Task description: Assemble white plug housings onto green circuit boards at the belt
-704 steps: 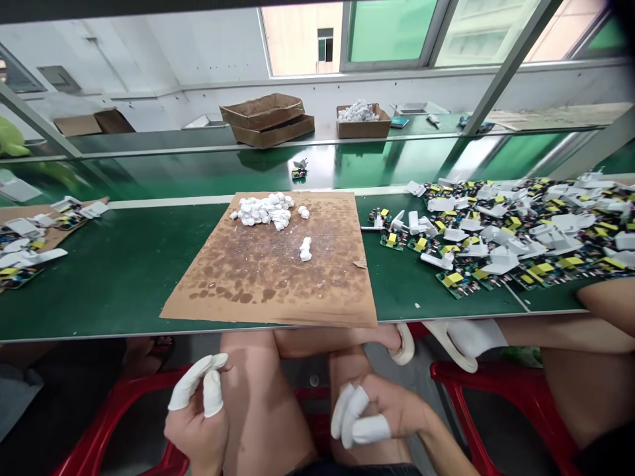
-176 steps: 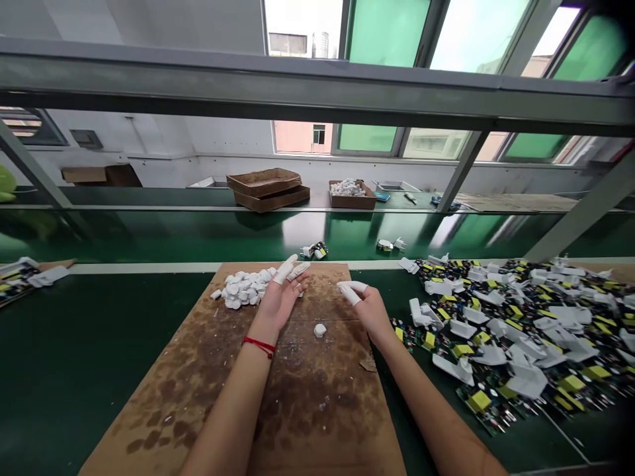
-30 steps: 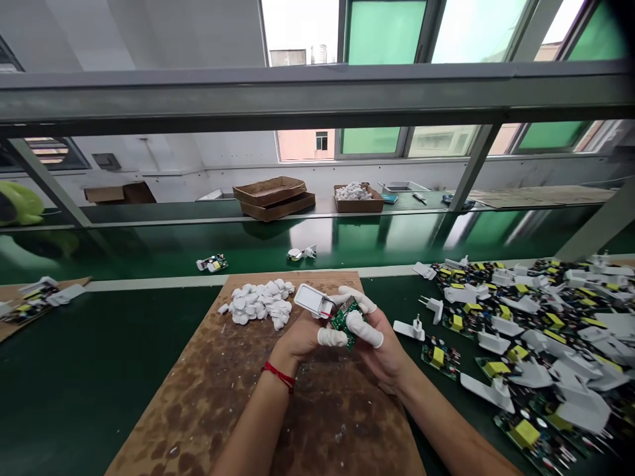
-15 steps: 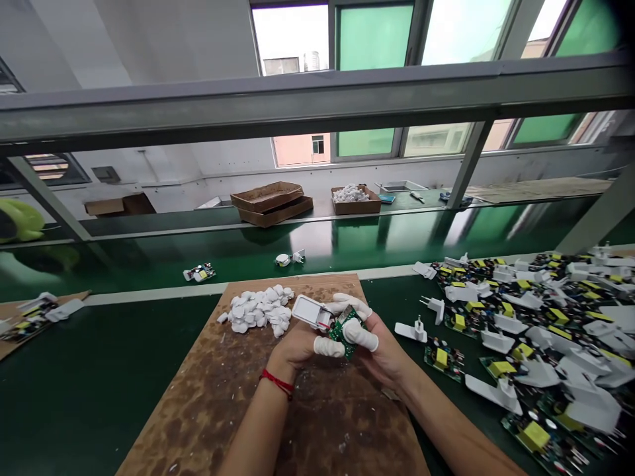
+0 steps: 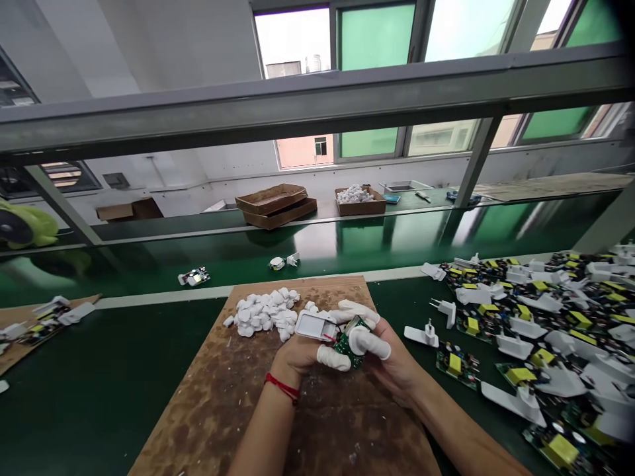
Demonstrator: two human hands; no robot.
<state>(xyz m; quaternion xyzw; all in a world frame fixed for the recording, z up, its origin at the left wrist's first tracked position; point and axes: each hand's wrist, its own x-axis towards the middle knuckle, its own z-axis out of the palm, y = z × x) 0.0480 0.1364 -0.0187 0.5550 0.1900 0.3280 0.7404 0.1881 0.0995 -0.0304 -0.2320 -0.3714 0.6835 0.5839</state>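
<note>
Both my hands meet above a stained brown board (image 5: 268,410), with white finger cots on several fingers. My left hand (image 5: 302,354) is closed around a white plastic charger shell (image 5: 316,326) and steadies the near side of a green circuit board (image 5: 346,344). My right hand (image 5: 384,350) pinches that circuit board, its thumb lying across the face. A short red wire shows between shell and circuit board. Just beyond my left hand lies a pile of small white pieces (image 5: 265,311). What the fingers under the circuit board touch is hidden.
Many circuit boards with white plug housings (image 5: 516,324) crowd the right side. On the green belt (image 5: 337,248) beyond sit two small assemblies (image 5: 194,276). Stacked brown trays (image 5: 275,205) and a box of white pieces (image 5: 360,205) stand behind, under a metal beam (image 5: 297,106).
The two assemblies on the belt have shifted left. My hands keep hold of the shell and circuit board, which are turned slightly. The whole view has shifted a little.
</note>
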